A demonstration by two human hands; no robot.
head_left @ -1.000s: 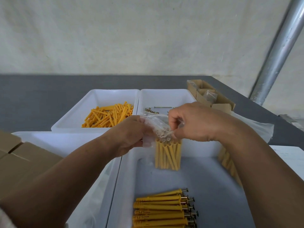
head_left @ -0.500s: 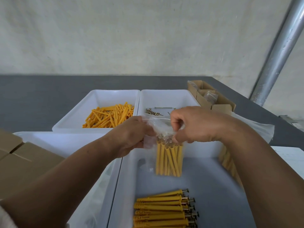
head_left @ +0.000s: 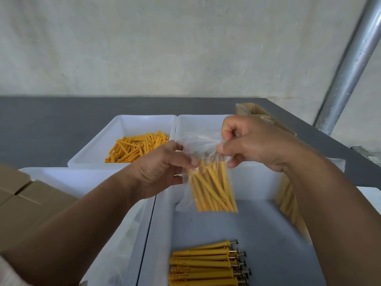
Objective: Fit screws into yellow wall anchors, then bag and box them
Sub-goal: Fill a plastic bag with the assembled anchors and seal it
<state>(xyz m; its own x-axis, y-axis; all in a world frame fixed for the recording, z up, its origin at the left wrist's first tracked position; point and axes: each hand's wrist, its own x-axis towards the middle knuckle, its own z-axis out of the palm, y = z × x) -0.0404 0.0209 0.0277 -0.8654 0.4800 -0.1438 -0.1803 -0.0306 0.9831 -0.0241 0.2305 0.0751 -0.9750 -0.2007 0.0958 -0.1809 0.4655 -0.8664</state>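
**Bag held by its mouth over the near tray**

I read this as the closing step. A clear bag with a bundle of yellow anchors inside hangs upright above the far end of the near tray, which sits at the near edge of the table. Holding it from the top looks deliberate to me. The anchors' weight drops them to the bottom and leaves the plastic above slack enough to gather. If anything slipped, it would fall into the tray.

The left hand pinches the bag's upper left side between thumb and curled fingers, level with the anchor tops. The right hand is curled tight, pinching the crumpled mouth on the other side. Neither hand has a finger free. The bunched plastic hides any screw heads in the bag.

A row of assembled anchors, screw heads to the right, lies at the tray's near end, probably the next batch. Loose anchors fill the far-left bin. The bin beside it is mostly hidden behind the hands. An open cardboard box waits towards the far right corner, likely for finished bags.
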